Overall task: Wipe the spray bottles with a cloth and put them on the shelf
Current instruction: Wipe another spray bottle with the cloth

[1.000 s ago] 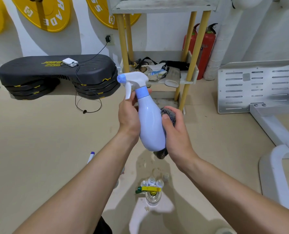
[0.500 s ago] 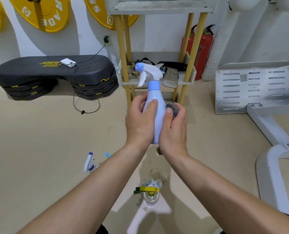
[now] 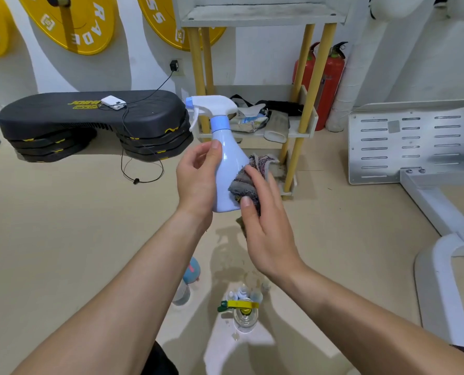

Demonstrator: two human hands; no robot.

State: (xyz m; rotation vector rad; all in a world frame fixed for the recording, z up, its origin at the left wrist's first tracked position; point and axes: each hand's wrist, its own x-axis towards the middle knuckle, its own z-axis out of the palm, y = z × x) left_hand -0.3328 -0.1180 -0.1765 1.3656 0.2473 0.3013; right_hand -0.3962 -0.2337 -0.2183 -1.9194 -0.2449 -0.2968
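Note:
A pale blue spray bottle (image 3: 226, 169) with a white trigger head stands upright in mid-air, its nozzle pointing left. My left hand (image 3: 198, 180) grips its body from the left. My right hand (image 3: 266, 226) presses a grey, frayed cloth (image 3: 248, 180) against the bottle's right side near the base. The shelf (image 3: 255, 17) with yellow posts stands just behind; its lower tier (image 3: 301, 128) holds rags and straps. On the floor below lie a clear bottle with a yellow-green trigger (image 3: 243, 311), several small bottles (image 3: 243, 293) and another bottle (image 3: 188, 280) partly hidden by my left forearm.
A stack of black step platforms (image 3: 90, 123) with a white device and cable sits at left. Yellow weight plates (image 3: 71, 20) hang on the wall. Two red fire extinguishers (image 3: 331, 77) stand behind the shelf. A metal plate and white machine frame (image 3: 409, 142) occupy the right.
The bottle has stayed upright but shifted slightly left and lower. My right hand slid down its side, and the cloth now shows spread against the bottle's lower right.

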